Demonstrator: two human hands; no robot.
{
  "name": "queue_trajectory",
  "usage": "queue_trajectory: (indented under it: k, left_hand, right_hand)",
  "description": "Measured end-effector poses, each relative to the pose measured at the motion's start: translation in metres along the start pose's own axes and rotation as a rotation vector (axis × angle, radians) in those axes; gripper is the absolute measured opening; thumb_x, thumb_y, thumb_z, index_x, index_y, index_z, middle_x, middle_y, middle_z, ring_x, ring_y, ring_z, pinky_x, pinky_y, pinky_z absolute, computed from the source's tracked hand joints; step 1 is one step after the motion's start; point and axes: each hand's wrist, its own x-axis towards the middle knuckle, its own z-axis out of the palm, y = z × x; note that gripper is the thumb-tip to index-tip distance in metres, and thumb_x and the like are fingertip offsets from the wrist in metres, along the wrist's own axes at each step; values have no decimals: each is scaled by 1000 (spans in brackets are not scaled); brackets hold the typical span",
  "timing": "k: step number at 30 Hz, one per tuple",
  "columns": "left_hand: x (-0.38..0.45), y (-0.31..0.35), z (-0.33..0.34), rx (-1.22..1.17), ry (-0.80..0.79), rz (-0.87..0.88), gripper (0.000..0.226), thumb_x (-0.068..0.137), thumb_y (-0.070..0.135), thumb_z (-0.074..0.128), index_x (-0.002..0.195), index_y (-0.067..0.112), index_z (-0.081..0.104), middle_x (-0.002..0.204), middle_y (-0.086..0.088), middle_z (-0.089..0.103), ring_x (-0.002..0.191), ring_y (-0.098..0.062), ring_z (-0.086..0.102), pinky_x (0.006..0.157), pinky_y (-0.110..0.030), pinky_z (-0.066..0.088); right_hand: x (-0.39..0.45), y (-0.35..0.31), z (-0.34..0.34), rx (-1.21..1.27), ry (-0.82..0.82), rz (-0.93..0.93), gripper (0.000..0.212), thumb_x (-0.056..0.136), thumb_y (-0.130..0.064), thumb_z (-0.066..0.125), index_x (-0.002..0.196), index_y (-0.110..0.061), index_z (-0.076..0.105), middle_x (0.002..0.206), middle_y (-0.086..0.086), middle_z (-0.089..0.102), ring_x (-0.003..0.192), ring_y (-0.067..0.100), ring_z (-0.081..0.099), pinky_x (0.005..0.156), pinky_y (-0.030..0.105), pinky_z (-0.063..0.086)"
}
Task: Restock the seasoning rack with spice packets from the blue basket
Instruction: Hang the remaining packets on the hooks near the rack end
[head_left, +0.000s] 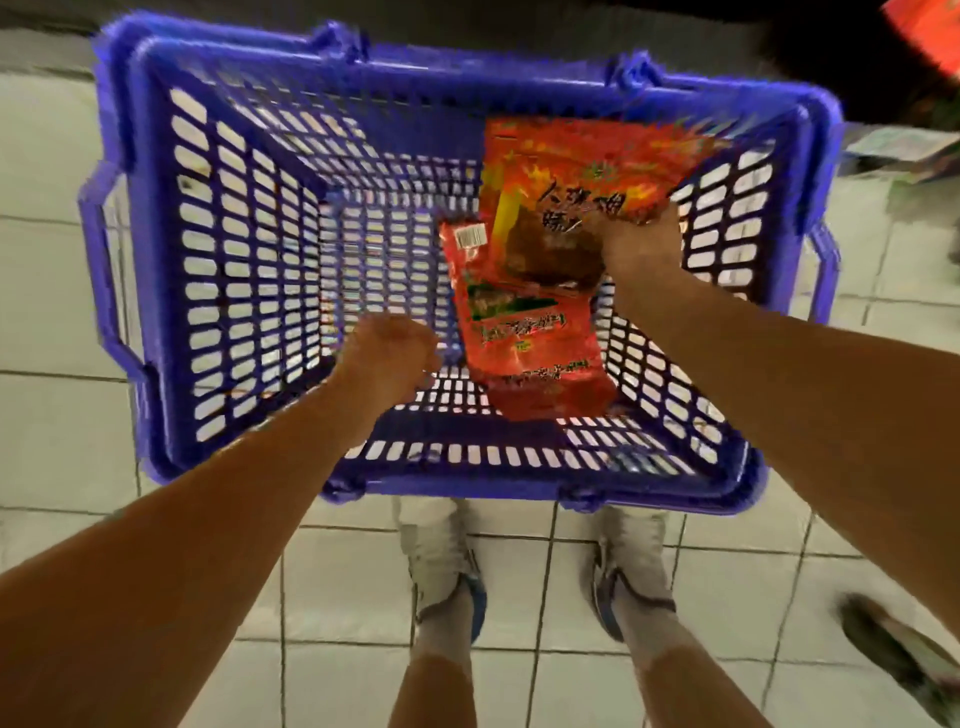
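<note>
A blue slotted basket (156, 270) stands on the tiled floor right in front of me. Inside it, my right hand (641, 244) grips a large red spice packet (566, 171) with yellow flames and dark lettering, lifted toward the far right corner. Below that, a second red packet (524, 338) with a barcode label lies against the basket's near right side. My left hand (389, 351) hovers inside the basket just left of the lower packet, fingers curled, holding nothing that I can see. The seasoning rack is out of view.
My two feet in pale sneakers (447, 561) stand on white floor tiles just behind the basket. Another shoe (893, 649) shows at the lower right. Red packaging (930, 31) and papers (904, 150) sit at the top right, beside a dark area.
</note>
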Motion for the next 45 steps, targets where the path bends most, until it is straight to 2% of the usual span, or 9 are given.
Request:
queue_trajectory:
  k: [3, 6, 11, 16, 24, 30, 36, 39, 45]
  left_hand:
    - [6, -2, -2, 86, 95, 115, 16, 88, 7, 69, 97, 20, 70, 91, -8, 66, 70, -21, 58, 60, -29, 42]
    - [1, 3, -7, 125, 64, 246, 74, 77, 10, 84, 143, 22, 51, 119, 4, 65, 101, -15, 66, 79, -28, 53]
    - [-16, 0, -23, -10, -180, 315, 51, 69, -6, 79, 111, 21, 69, 104, 0, 78, 92, -16, 75, 80, -32, 61]
    - [-18, -15, -35, -76, 74, 342, 15, 87, 17, 76, 81, 29, 72, 75, 17, 76, 69, -3, 73, 51, -16, 54]
    - [-5, -7, -44, -160, 151, 321, 14, 90, 33, 72, 85, 21, 73, 82, 5, 78, 82, -16, 75, 75, -34, 54]
    - [-9, -7, -45, -182, 157, 304, 11, 93, 32, 70, 88, 22, 73, 82, 9, 78, 74, -7, 74, 67, -28, 49]
    - [-44, 0, -59, -223, 133, 318, 11, 94, 23, 68, 86, 25, 76, 87, 2, 78, 88, -24, 75, 89, -49, 56]
    - [-80, 8, -67, -283, 113, 315, 9, 94, 19, 69, 92, 23, 76, 96, -3, 79, 92, -28, 75, 92, -57, 56]
    - [-202, 41, -77, -287, 84, 435, 47, 72, 67, 72, 107, 35, 74, 104, 8, 78, 95, -16, 75, 90, -50, 58]
  right_hand:
    - [-26, 2, -18, -185, -68, 36, 25, 82, -26, 82, 105, -20, 74, 92, -7, 75, 88, 15, 73, 85, 32, 60]
    - [-72, -1, -37, -214, -465, -80, 23, 86, -10, 78, 100, -27, 70, 100, 1, 75, 98, 26, 73, 89, 49, 59]
    - [-105, 1, -33, -215, -799, -68, 31, 85, 3, 74, 112, -9, 69, 109, 5, 73, 102, 21, 70, 89, 36, 57]
    - [-71, -2, -20, -111, -264, 136, 62, 79, -4, 67, 137, -12, 47, 109, 1, 64, 91, 22, 66, 70, 38, 56]
    - [2, -26, 12, 30, 59, 86, 66, 74, -22, 86, 122, -17, 41, 100, -8, 63, 85, 4, 61, 74, 21, 49]
    - [-1, -23, 9, -247, -3, -14, 28, 79, -41, 83, 100, -27, 70, 115, 5, 69, 97, 22, 70, 92, 43, 58]
    - [-65, -34, -14, -304, -243, -310, 29, 84, 1, 67, 84, -28, 60, 77, -8, 66, 72, 11, 63, 66, 31, 54]
    - [-101, -65, -44, -140, -272, -293, 27, 89, -14, 72, 97, -39, 66, 92, -16, 76, 88, 3, 72, 75, 23, 58]
    - [-178, -156, -116, -48, -226, -328, 21, 97, -27, 67, 79, -20, 74, 76, 2, 70, 70, 17, 66, 64, 42, 59]
